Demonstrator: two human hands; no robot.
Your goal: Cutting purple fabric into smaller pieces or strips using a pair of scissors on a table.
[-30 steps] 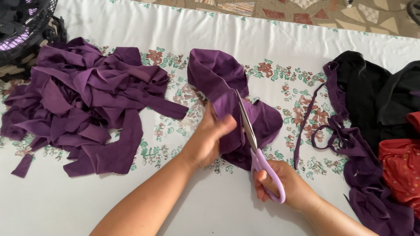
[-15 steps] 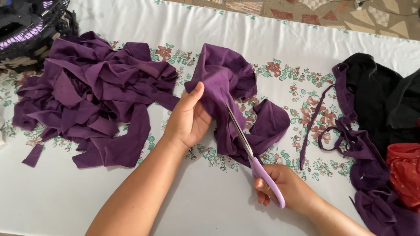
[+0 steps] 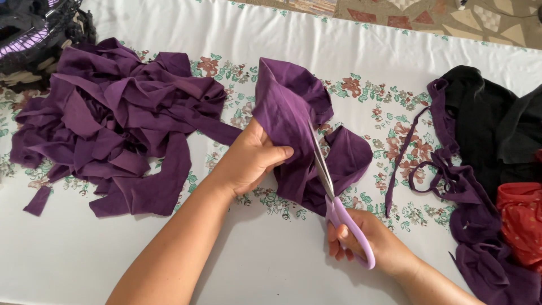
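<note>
Lilac plastic handles sit in the right hand (image 3: 367,240), whose fingers are closed through the loops of the scissors (image 3: 333,192) near the front edge of the table (image 3: 271,271). The steel blades point away from the person and lie against a folded piece of purple cloth (image 3: 293,113) at the middle of the table. The left hand (image 3: 248,161) grips this cloth from its left side, thumb pressed on the fold, and holds it partly raised. Toward the left edge lies a heap of purple strips (image 3: 113,124), well apart from the hands. Along the right edge lie a thin purple cord (image 3: 418,152), black cloth (image 3: 485,124) and red cloth (image 3: 522,220). A black basket (image 3: 39,34) stands at the far left corner.
</note>
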